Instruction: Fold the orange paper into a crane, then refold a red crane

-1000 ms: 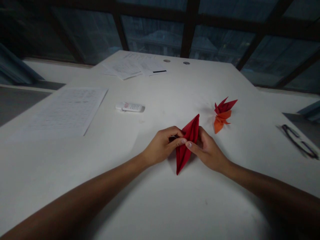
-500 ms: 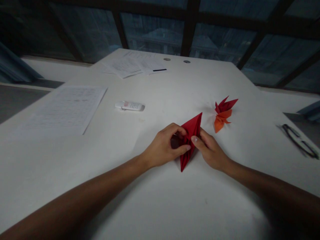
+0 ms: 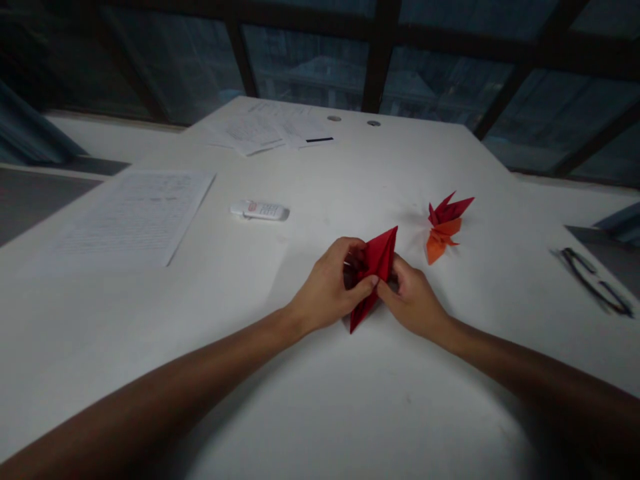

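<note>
A folded piece of red origami paper (image 3: 380,255) is held between both hands over the white table. It stands tilted, with one pointed tip up to the right and another down to the left. My left hand (image 3: 333,283) is closed on its left side, thumb across the front face and fingers curled at the upper edge. From the right, my right hand (image 3: 415,297) pinches it, the thumb meeting the left thumb near the middle and the fingers behind. Beyond the right hand lie a dark red folded paper piece (image 3: 449,209) and an orange one (image 3: 440,241), touching each other.
On the white table (image 3: 325,413), a white tube (image 3: 260,211) lies left of centre. A printed sheet (image 3: 135,217) rests at left, with several papers (image 3: 255,130) and a dark strip (image 3: 319,140) at the back. Glasses (image 3: 595,280) lie at the right edge.
The red paper has shifted slightly left and tilted. My right thumb has slid left and down until it meets the left thumb. Both hands still hold the paper.
</note>
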`<action>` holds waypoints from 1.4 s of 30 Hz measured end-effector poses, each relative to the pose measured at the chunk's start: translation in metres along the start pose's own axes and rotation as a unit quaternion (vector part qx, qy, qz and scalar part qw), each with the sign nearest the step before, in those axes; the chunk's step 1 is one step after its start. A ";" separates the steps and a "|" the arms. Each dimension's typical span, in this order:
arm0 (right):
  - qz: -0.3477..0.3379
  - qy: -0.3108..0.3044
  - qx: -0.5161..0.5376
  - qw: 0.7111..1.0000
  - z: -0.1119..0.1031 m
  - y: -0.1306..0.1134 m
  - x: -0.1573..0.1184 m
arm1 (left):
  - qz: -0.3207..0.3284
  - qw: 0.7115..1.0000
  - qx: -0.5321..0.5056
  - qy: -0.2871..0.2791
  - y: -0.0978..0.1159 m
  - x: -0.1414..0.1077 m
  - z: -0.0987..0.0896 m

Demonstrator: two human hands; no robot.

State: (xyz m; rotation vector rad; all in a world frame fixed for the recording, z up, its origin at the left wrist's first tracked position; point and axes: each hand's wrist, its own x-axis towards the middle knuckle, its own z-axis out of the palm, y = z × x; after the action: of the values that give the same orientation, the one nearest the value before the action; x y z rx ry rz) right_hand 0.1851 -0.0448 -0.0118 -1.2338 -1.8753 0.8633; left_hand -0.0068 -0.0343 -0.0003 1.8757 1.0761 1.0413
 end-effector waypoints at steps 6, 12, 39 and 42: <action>0.005 0.012 -0.061 0.998 -0.002 -0.001 -0.002 | -0.009 1.000 -0.005 -0.015 0.001 0.001 -0.005; 0.008 0.051 0.020 0.998 -0.001 0.004 0.004 | -0.009 0.999 -0.048 -0.003 0.000 0.000 -0.006; 0.029 0.141 0.035 0.989 -0.010 0.018 0.013 | -0.009 0.990 0.094 0.106 -0.014 0.005 -0.017; 0.029 0.115 0.035 0.992 -0.007 0.016 0.011 | 0.001 0.990 0.115 0.079 -0.012 0.006 -0.016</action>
State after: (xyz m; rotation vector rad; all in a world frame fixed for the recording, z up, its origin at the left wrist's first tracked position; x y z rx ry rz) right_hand 0.1952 -0.0282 -0.0188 -1.2921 -1.6207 0.7739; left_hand -0.0228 -0.0209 -0.0026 2.0004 1.3342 1.1215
